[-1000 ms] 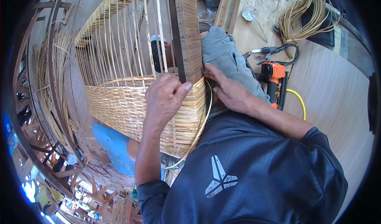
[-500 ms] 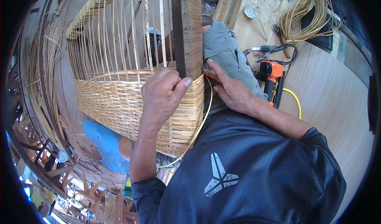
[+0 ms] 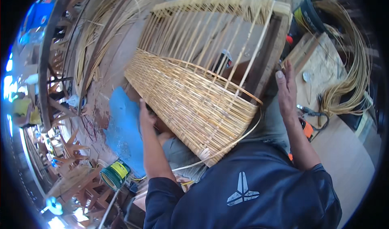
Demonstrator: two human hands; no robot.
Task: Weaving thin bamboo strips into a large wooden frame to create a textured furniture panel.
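While my left hand [image 3: 146,116] props the woven frame [image 3: 194,95], fingers hidden; right hand [image 3: 287,89] flat, fingers apart; loose strand [image 3: 227,148] may unravel.

We see a dusty reddish floor [image 3: 117,66] carrying a blue mat [image 3: 125,127], loose cane strips [image 3: 97,38] and a green-and-yellow can [image 3: 115,174], while a pale wooden board [image 3: 348,148] bears an orange power tool [image 3: 306,128] and coiled rattan [image 3: 352,66].
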